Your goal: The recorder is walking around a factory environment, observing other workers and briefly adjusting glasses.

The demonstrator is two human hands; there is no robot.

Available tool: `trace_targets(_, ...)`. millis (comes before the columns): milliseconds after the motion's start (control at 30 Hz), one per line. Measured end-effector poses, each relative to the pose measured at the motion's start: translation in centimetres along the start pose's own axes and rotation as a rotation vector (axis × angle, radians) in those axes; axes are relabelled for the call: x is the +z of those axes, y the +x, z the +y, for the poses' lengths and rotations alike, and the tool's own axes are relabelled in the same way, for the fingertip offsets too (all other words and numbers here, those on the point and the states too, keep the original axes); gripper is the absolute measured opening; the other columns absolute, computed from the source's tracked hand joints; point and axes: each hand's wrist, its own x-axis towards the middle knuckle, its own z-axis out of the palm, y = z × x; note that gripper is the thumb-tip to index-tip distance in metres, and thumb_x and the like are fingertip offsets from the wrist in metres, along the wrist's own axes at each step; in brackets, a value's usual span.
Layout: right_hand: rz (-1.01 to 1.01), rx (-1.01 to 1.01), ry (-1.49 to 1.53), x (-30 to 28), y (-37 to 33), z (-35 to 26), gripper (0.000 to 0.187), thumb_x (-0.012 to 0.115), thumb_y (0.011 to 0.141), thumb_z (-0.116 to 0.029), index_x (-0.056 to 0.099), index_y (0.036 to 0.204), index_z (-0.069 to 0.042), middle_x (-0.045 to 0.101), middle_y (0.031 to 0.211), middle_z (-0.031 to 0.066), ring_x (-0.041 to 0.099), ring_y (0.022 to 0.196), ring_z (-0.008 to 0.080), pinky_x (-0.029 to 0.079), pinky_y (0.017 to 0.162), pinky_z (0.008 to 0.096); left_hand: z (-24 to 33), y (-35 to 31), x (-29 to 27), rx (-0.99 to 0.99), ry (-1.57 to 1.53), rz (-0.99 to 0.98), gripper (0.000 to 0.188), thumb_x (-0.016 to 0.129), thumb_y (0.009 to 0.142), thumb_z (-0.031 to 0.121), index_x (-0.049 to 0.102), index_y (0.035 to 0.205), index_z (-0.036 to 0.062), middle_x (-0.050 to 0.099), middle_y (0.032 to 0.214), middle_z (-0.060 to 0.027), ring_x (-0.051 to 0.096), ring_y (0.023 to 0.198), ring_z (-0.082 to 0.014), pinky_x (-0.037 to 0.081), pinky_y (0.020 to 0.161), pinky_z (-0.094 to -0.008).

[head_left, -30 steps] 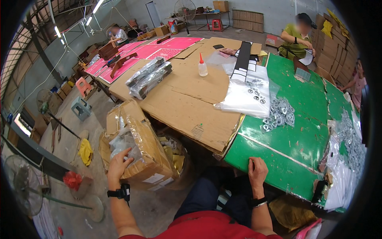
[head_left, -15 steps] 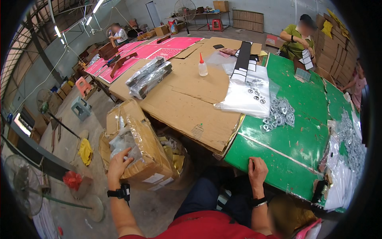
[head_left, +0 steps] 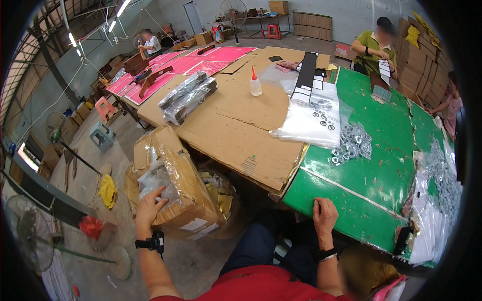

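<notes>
My left hand (head_left: 149,206) rests on the rim of an open cardboard carton (head_left: 193,208), thumb and fingers apart, next to clear plastic bags (head_left: 153,180) bunched inside it. Nothing shows gripped there. At the near edge of the green tabletop (head_left: 346,178), my right hand (head_left: 325,213) lies with its fingers curled in and no object visible in them. Beyond it are a heap of metal rings (head_left: 353,144) and a stack of clear plastic sheets (head_left: 309,120) with several rings on top. A glue bottle (head_left: 256,85) with a red tip stands upright on the cardboard-covered table (head_left: 231,118).
Plastic-wrapped dark bars (head_left: 188,98) lie at the table's left. A black strip with white labels (head_left: 305,75) crosses the sheets. Across the green table a co-worker in a green top (head_left: 374,50) handles labelled pieces. More rings (head_left: 442,173) lie far right. A grey stool (head_left: 102,136) stands left.
Both my hands have stayed in place. The co-worker in the green top has shifted their hands and the labelled piece slightly. The person at the right edge has moved a little.
</notes>
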Motion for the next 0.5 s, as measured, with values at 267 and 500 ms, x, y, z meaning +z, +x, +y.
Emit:
trace_targets(267, 0.041, 0.017, -0.015, -0.5, 0.0, 0.1, 0.005, 0.068, 0.09, -0.009, 0.067, 0.094, -0.007, 0.062, 0.082, 0.0128, 0.063, 0.079, 0.0342, 0.049, 0.069, 0.0454, -0.1, 1.5, 0.6, 0.037, -0.032, -0.031, 0.054, 0.076, 0.087, 0.025, 0.064, 0.138, 0.0109, 0.072, 0.109, -0.0181, 0.069, 0.085, -0.0308, 0.054, 0.082, -0.04)
trace_targets(500, 0.05, 0.029, 0.01, 0.5, 0.0, -0.4, 0.008, 0.069, 0.091, -0.015, 0.067, 0.093, -0.008, 0.063, 0.082, 0.0116, 0.064, 0.08, 0.0334, 0.05, 0.071, 0.0455, -5.2, 0.9, 0.5, 0.06, -0.124, -0.037, 0.057, 0.076, 0.084, 0.012, 0.063, 0.14, 0.0095, 0.071, 0.112, -0.0156, 0.065, 0.088, -0.0276, 0.053, 0.078, -0.038)
